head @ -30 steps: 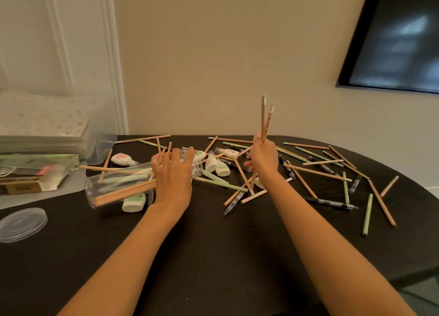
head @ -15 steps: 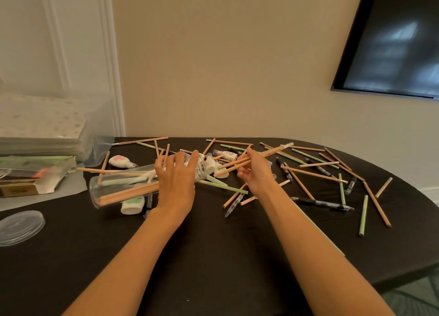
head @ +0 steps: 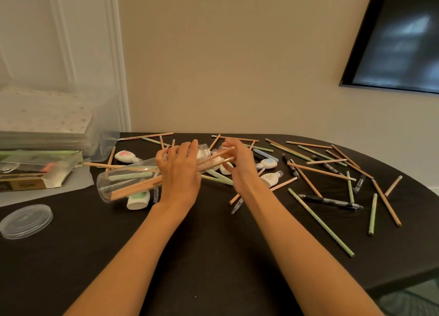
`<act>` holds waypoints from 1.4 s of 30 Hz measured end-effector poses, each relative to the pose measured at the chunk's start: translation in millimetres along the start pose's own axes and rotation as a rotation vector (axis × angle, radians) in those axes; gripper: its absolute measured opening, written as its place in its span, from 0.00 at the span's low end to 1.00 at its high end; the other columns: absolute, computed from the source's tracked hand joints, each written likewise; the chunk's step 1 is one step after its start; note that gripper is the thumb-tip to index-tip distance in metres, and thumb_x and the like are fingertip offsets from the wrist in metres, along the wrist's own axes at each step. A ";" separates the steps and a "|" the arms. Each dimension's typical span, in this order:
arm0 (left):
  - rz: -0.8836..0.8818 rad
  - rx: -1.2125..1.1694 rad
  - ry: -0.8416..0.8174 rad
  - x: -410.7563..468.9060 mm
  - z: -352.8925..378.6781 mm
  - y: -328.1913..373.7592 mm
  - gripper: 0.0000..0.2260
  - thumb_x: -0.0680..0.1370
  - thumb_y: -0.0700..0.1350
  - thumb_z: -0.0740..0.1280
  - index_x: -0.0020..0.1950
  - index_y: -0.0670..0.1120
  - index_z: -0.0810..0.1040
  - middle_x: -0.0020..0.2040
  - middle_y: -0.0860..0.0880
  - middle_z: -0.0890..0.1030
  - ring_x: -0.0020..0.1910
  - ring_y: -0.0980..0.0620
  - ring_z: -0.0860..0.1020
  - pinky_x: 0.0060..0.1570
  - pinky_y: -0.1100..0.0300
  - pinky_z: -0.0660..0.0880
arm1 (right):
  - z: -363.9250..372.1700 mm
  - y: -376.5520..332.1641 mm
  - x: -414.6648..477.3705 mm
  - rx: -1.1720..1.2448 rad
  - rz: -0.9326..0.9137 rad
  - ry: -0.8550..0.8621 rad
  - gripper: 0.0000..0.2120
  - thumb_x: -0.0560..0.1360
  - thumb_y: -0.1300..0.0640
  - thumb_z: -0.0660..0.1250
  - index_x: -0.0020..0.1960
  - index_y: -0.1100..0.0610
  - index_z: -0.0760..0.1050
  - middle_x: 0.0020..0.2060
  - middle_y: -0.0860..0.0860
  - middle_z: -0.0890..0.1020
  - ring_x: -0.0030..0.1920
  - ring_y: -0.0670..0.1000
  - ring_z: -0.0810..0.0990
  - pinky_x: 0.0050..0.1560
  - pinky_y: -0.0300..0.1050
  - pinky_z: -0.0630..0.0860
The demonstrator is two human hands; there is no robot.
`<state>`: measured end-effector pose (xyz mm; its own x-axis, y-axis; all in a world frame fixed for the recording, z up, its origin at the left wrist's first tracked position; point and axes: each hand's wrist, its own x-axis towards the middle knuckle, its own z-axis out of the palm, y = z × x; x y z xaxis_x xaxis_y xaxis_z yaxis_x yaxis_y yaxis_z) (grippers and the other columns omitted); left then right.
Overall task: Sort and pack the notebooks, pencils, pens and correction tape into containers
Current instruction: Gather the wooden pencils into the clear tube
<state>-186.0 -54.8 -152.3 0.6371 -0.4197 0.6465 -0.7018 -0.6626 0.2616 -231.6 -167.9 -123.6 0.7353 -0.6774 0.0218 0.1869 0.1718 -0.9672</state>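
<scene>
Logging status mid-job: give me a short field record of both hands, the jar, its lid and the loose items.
left hand: grips the clear plastic jar, lying on its side
right hand: holds wooden pencils at the jar's mouth
inside jar: packed pencils, wooden and green
lid: round clear lid off, on the black table, left
loose: loose pencils, black pens, white correction tapes

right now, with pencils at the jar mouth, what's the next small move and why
Probably slide the right hand leftward to push its wooden pencils fully into the clear jar. The left hand grips the jar on its side with the mouth facing right, and the pencils' back ends stick out past that mouth.
</scene>
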 end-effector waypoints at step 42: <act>0.075 0.073 -0.096 -10.4 8.1 27.2 0.28 0.76 0.39 0.65 0.73 0.49 0.60 0.70 0.48 0.65 0.70 0.47 0.61 0.69 0.50 0.49 | -132.4 -15.4 16.7 -1.878 -0.199 -0.071 0.11 0.77 0.62 0.61 0.58 0.58 0.76 0.53 0.56 0.79 0.53 0.54 0.77 0.54 0.46 0.73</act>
<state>-209.1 -73.5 -157.7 0.6137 -0.5249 0.5898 -0.7259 -0.6689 0.1600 -308.4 -276.5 -141.9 0.8266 -0.5510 0.1146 -0.5598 -0.8258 0.0680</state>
